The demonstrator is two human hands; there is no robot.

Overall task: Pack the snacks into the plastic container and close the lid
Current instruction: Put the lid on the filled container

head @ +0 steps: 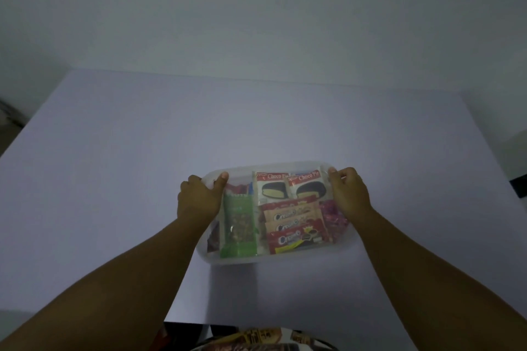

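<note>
**Both hands press the lid home**

The clear rounded plastic container [273,258], snacks packed flat inside, sits on the white counter [142,179]. Left hand [196,198] and right hand [349,194] grip its far corners, probably seating the translucent lid [285,169].

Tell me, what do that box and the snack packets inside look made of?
Container: looks like clear, slightly frosted plastic, since the snacks show through its walls and top.
Choco Pie packets: probably glossy printed plastic film, with faint sheen.
Green packet: similar film, apparently.

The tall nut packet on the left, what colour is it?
Green nut packet, clearest in the head view.
</note>
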